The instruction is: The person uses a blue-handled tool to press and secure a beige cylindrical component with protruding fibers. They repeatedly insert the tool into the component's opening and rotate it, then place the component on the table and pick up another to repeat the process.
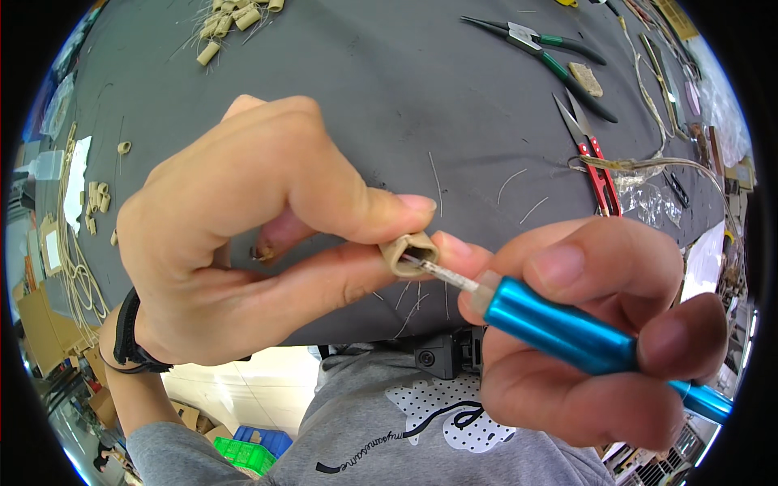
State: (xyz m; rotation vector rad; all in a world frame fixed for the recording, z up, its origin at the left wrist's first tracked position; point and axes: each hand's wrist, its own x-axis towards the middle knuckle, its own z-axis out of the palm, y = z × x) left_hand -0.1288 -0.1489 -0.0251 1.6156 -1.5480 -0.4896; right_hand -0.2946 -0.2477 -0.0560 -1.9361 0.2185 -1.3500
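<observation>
My left hand (243,227) pinches a short tan tube (394,256) between thumb and fingertips, its hollow end facing right. In my right hand (559,397) is a slim hand tool with a shiny blue metal handle (551,317), gripped by thumb and fingers. A thin metal shaft (452,276) runs from that handle, and its tip reaches into the tube's opening. The exact shape of the tip is hidden inside. Fine thread or wire ends show just below the tube.
Green-handled pliers (539,47) and red-handled thread snips (596,162) lie at the far right. More tan tubes sit in a pile (235,18) at the back and a smaller group (97,197) at left. Loose wire bits (510,183) dot the dark grey mat (373,73).
</observation>
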